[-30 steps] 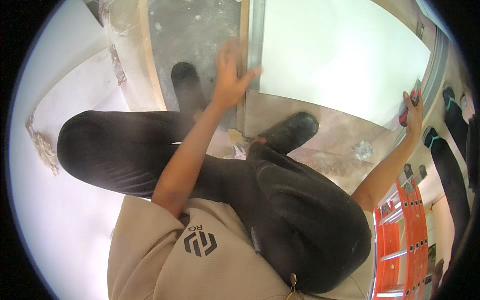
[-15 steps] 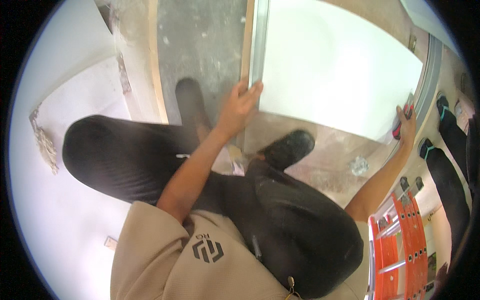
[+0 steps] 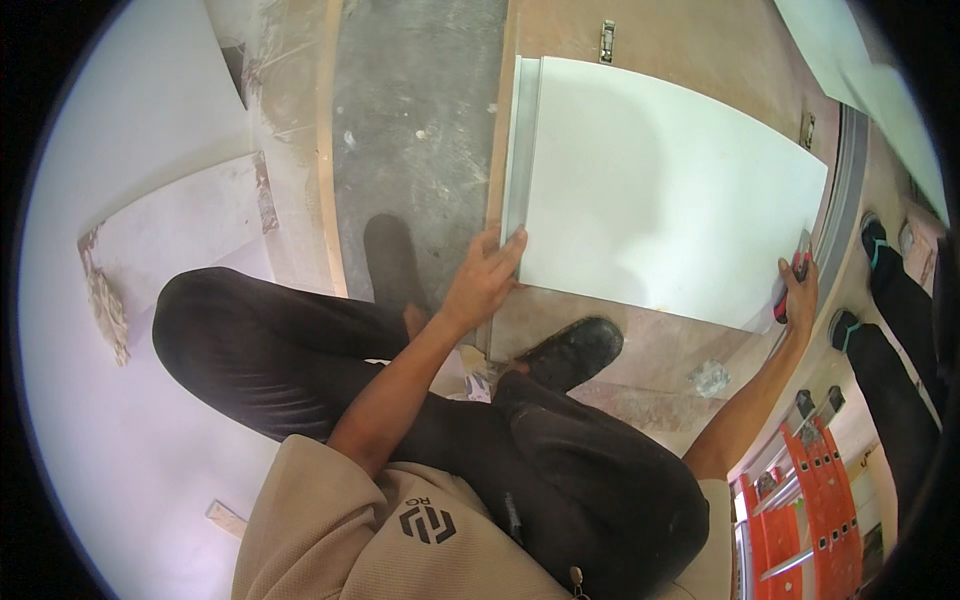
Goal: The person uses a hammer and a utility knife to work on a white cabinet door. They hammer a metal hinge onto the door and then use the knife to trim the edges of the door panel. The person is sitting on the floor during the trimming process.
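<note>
A white panel (image 3: pixel 600 190) with a grey metal strip (image 3: pixel 520 150) along its left edge lies in front of me. My left hand (image 3: pixel 482 280) grips the near end of that metal-edged side, fingers wrapped over it. At the panel's right near corner, my right hand (image 3: pixel 800 297) is closed round a red-and-black tool with a grey tip, which looks like a utility knife (image 3: pixel 783 305). The palm side of this hand is partly hidden, and it also rests against the panel's edge.
Two metal hinges (image 3: pixel 607 42) show past the panel's far edge on a brown board. An orange ladder (image 3: pixel 825 490) lies at the lower right. Another person's legs (image 3: pixel 890 350) are at the right edge. Crumpled clear plastic (image 3: pixel 709 378) lies near my shoe (image 3: pixel 575 352).
The panel and both hands sit lower in the view, and the panel's far edge and hinges have come into sight. Both hands keep their places on the panel's sides.
</note>
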Demonstrator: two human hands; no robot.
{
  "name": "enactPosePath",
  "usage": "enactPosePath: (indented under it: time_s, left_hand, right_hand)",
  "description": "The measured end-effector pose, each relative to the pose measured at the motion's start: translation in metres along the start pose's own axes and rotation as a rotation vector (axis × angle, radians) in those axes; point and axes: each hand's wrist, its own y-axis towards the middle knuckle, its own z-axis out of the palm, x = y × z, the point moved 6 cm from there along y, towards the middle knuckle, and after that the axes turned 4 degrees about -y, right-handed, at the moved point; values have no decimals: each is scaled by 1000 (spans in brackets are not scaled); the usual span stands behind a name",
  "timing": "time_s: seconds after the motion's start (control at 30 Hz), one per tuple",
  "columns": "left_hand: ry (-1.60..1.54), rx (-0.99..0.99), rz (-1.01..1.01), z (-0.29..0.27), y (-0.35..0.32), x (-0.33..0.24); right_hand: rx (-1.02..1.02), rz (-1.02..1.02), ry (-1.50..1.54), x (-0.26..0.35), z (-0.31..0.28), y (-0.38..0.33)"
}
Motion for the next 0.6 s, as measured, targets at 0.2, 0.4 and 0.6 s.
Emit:
enactPosePath:
  time_s: [0.2,0.4,0.6]
  left_hand:
    - [7,-28,6,-4,-2,-1]
    - [-81,-52,-6,-17,7,-11]
    - [105,120,-216,-27,29,6]
  right_hand:
    - [25,-25,21,0,3,2]
    - [36,-13,29,-3,2,0]
    - [-1,8,61,14,5,-7]
